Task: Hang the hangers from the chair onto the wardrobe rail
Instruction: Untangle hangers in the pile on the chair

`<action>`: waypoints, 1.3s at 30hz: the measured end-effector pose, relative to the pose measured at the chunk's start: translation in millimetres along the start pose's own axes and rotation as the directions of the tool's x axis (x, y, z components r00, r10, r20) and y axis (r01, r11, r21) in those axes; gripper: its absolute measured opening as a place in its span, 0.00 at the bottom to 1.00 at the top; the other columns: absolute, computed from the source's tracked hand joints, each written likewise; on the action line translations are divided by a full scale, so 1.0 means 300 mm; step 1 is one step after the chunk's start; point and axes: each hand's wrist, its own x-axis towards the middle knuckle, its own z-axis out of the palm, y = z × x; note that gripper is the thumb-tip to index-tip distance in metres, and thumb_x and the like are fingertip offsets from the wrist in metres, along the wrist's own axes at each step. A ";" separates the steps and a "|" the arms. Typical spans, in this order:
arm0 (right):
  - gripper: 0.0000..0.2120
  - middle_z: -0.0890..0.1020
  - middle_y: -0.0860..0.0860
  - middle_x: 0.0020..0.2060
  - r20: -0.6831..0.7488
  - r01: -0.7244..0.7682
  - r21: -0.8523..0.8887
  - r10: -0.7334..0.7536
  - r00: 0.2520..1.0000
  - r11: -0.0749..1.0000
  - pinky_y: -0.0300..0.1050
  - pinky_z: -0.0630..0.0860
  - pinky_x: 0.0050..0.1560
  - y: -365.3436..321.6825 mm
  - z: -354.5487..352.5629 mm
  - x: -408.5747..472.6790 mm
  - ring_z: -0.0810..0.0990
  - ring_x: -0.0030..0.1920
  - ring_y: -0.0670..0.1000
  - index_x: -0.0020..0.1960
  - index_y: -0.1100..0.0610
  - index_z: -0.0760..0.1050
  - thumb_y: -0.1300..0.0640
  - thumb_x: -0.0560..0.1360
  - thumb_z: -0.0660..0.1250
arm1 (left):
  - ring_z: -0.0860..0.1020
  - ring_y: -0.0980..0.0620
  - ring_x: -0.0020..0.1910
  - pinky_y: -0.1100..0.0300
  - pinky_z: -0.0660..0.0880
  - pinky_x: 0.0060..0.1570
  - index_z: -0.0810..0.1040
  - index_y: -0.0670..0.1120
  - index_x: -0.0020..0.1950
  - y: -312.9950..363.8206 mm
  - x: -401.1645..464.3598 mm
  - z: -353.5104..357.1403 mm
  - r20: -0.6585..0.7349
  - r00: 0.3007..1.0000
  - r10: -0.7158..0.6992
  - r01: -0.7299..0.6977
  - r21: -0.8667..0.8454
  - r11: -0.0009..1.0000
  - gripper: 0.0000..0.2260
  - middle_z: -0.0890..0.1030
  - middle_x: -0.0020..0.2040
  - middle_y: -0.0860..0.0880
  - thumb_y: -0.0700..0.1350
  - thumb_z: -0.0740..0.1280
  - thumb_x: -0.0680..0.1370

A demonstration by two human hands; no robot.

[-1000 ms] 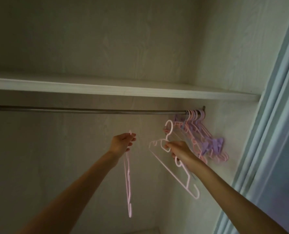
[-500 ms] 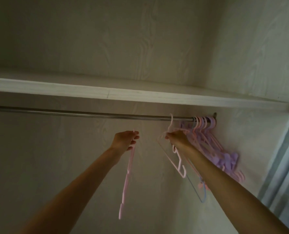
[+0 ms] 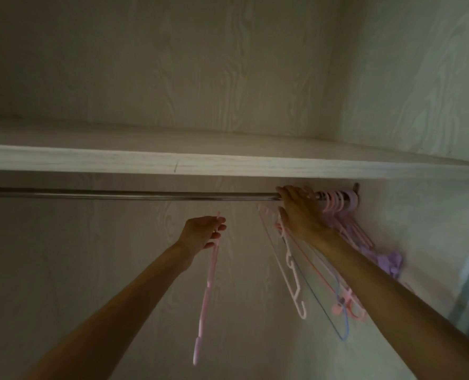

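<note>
Now that the right hand (image 3: 300,212) has risen to the rail (image 3: 134,195), fingers curled over it hooking a hanger (image 3: 293,286) beside those at its right end, one remains: the left hand (image 3: 203,233) pinches a pink hanger (image 3: 207,292) below the rail.

The wardrobe rail (image 3: 134,195) is a dull metal bar running level under the shelf, ending at the right wall. A cluster of pink and lilac hangers (image 3: 337,200) is hooked at its right end, bunched tight against the wall and slanting down to the right. A pale pink hanger (image 3: 293,281) dangles just left of them beneath my right grip (image 3: 299,212), its hook hidden by my fingers. In my left grip (image 3: 203,233) another pink hanger (image 3: 207,297) hangs edge-on, well below the rail.
</note>
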 end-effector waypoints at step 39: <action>0.16 0.82 0.54 0.52 0.274 -0.320 0.368 0.227 0.935 0.873 0.46 0.73 0.47 -0.143 -0.161 -0.269 0.80 0.52 0.57 0.58 0.54 0.75 0.50 0.81 0.51 | 0.79 0.50 0.55 0.58 0.75 0.49 0.80 0.53 0.58 0.113 -0.005 0.090 0.002 0.675 0.738 -0.497 0.741 0.452 0.12 0.82 0.56 0.51 0.51 0.63 0.78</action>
